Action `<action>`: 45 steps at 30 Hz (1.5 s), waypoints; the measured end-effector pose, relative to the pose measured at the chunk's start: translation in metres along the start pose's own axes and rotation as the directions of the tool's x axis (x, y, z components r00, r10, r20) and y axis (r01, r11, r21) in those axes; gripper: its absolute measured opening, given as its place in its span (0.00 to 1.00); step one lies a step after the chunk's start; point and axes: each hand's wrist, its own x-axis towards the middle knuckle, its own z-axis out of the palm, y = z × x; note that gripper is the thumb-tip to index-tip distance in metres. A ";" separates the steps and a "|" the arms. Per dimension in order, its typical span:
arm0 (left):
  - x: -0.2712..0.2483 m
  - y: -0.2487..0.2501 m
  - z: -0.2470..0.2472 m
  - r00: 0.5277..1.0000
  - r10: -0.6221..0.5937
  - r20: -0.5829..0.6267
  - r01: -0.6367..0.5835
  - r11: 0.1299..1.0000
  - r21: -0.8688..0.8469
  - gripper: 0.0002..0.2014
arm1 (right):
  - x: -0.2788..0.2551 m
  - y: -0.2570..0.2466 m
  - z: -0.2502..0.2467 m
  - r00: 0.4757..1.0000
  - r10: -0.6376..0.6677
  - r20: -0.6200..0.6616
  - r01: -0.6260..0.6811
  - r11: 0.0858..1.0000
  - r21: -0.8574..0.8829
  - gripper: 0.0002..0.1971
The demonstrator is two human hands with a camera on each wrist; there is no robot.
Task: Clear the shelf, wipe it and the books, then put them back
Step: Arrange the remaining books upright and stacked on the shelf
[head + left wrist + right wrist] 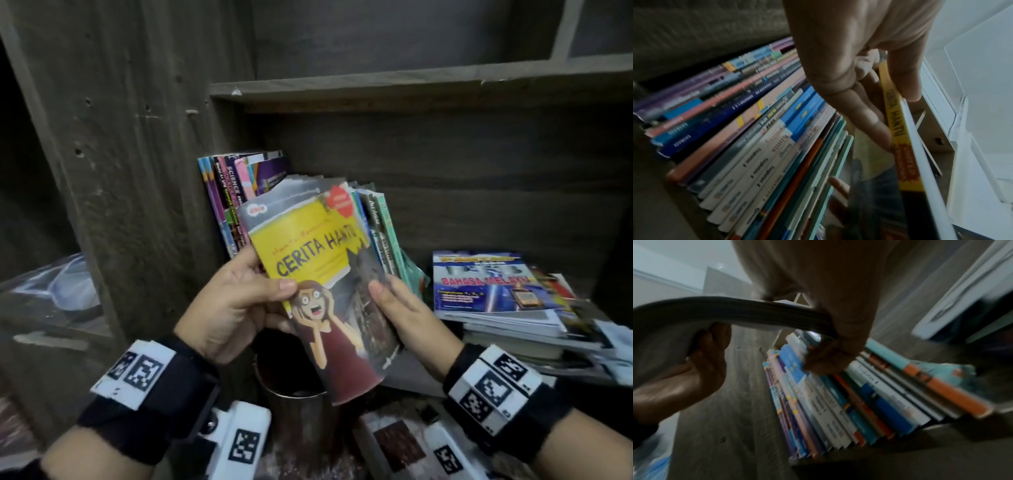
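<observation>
Both hands – L hand (236,301) & R hand (407,308) – pinching "Cerita Hantu" book (318,274), upright books (239,192) behind

a home study corner: dark wooden bookshelf (376,87) holding school workbooks (236,192) and a stacked pile (496,301)

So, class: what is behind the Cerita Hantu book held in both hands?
Behind the book a row of books stands on the shelf, leaning left. The held cover hides the row's middle; the shelf board beneath it cannot be seen.
</observation>
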 end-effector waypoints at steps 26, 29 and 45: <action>0.060 -0.019 -0.085 0.682 0.253 -0.686 0.002 0.937 0.348 0.11 | 0.011 -0.032 -0.145 0.720 -0.210 -0.661 -0.586 0.325 -0.742 0.23; 0.065 -0.025 -0.089 0.726 0.385 -0.570 0.072 0.782 0.619 0.14 | 0.025 -0.049 -0.088 0.807 -0.410 -0.425 -0.245 0.422 -0.873 0.22; 0.094 -0.008 -0.091 0.826 0.303 -0.476 0.298 0.482 0.824 0.31 | 0.141 -0.055 0.115 0.856 -0.352 0.379 0.323 -0.207 -0.923 0.36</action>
